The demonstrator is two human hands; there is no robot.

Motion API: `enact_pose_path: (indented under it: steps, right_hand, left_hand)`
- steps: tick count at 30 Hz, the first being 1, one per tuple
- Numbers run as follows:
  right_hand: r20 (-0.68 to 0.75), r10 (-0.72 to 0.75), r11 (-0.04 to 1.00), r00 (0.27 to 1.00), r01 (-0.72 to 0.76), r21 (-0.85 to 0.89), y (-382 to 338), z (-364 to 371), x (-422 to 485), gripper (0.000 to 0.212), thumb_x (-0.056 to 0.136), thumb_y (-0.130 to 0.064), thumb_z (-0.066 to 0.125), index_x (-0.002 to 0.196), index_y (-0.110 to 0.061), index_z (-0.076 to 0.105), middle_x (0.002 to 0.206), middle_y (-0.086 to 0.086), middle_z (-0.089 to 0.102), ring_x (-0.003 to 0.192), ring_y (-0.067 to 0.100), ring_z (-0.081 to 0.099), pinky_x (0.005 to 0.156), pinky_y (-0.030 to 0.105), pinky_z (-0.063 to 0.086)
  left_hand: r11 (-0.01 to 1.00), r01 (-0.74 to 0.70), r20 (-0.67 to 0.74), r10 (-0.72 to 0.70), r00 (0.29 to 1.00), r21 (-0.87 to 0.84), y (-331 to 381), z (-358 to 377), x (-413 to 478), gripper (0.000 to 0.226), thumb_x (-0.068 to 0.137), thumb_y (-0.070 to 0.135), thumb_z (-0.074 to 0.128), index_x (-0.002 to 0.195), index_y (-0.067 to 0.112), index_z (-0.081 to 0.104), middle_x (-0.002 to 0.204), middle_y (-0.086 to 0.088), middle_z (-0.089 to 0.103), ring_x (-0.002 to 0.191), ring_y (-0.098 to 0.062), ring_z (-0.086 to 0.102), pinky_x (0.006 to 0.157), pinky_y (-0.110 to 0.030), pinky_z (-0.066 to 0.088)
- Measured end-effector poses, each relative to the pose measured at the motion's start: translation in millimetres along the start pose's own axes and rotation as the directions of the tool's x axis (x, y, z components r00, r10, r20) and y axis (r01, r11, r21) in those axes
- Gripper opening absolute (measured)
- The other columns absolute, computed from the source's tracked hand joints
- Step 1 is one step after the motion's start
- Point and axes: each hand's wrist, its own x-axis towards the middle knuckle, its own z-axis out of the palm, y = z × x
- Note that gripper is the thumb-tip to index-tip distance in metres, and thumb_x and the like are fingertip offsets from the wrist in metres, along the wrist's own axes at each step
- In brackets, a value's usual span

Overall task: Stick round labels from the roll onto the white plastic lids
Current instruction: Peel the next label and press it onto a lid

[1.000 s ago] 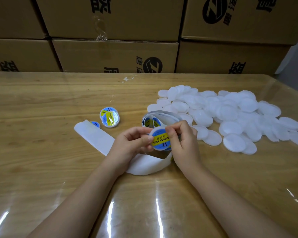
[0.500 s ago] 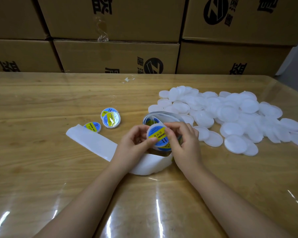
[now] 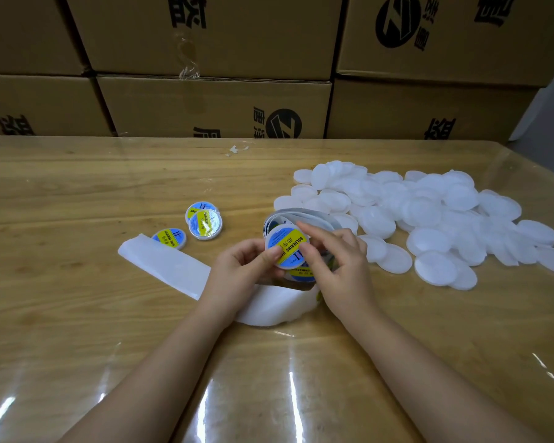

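My left hand [image 3: 240,266] pinches a white lid [image 3: 285,246] that bears a blue and yellow round label, thumb on its left edge. My right hand [image 3: 336,266] touches the label with its fingertips, the fingers mostly straight. Just behind the held lid stands the label roll [image 3: 288,219], and its white backing strip [image 3: 167,266] trails left and curls under my hands. Three labelled lids [image 3: 203,223] lie on the table to the left. A heap of plain white lids [image 3: 429,219] covers the right side.
The wooden table [image 3: 77,314] has a glossy clear cover. Stacked cardboard boxes [image 3: 211,103] form a wall along its far edge. A small scrap of tape [image 3: 237,150] lies near the back.
The lid has turned in my hands and risen slightly. My right fingers have loosened from gripping to touching the label. The backing strip slid left, uncovering a third labelled lid.
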Motion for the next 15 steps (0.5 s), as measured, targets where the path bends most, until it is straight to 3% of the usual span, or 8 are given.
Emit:
enact_pose_path:
  steps: [3,7,12,15]
  right_hand:
    - [0.001,0.013,1.0,1.0,-0.013,-0.006,2.9,0.5,-1.4,0.028,0.084,-0.023,0.061,0.108,-0.039,0.059,0.075,-0.022,0.046,0.091,-0.017,0.038,0.09,0.034,0.039]
    - [0.036,0.121,0.993,0.992,-0.122,0.008,4.9,-0.4,-2.6,0.019,0.086,-0.031,0.054,0.1,-0.044,0.058,0.078,-0.014,0.05,0.092,0.003,0.041,0.082,0.011,0.033]
    - [0.051,0.169,0.984,0.984,-0.172,0.051,4.4,-1.5,-1.9,0.015,0.085,-0.035,0.057,0.088,-0.049,0.055,0.079,-0.009,0.054,0.094,0.001,0.039,0.082,0.017,0.035]
    - [0.031,0.192,0.977,0.981,-0.195,0.091,6.3,-1.8,-3.0,0.019,0.083,-0.031,0.068,0.08,-0.043,0.054,0.073,-0.01,0.055,0.094,-0.006,0.038,0.079,0.017,0.037]
  left_hand:
    - [1.0,-0.021,0.015,0.021,1.0,0.002,2.0,1.5,-0.8,0.02,0.079,0.024,0.062,0.089,0.008,0.067,0.07,-0.003,0.072,0.066,-0.019,0.071,0.062,-0.024,0.056]
    - [0.996,-0.063,0.032,0.061,0.998,0.059,1.2,4.6,-1.7,0.012,0.081,0.018,0.062,0.087,0.009,0.066,0.068,0.002,0.071,0.063,-0.013,0.068,0.062,-0.024,0.056]
    - [0.986,-0.108,0.042,0.104,0.994,0.128,0.5,6.7,-2.7,0.014,0.078,0.027,0.062,0.084,0.014,0.063,0.067,0.002,0.068,0.064,-0.011,0.067,0.064,-0.03,0.057]
    - [0.969,-0.147,0.074,0.135,0.988,0.199,-4.6,7.5,-4.4,0.018,0.084,0.031,0.066,0.09,0.015,0.062,0.083,-0.016,0.066,0.077,-0.031,0.065,0.073,-0.044,0.057]
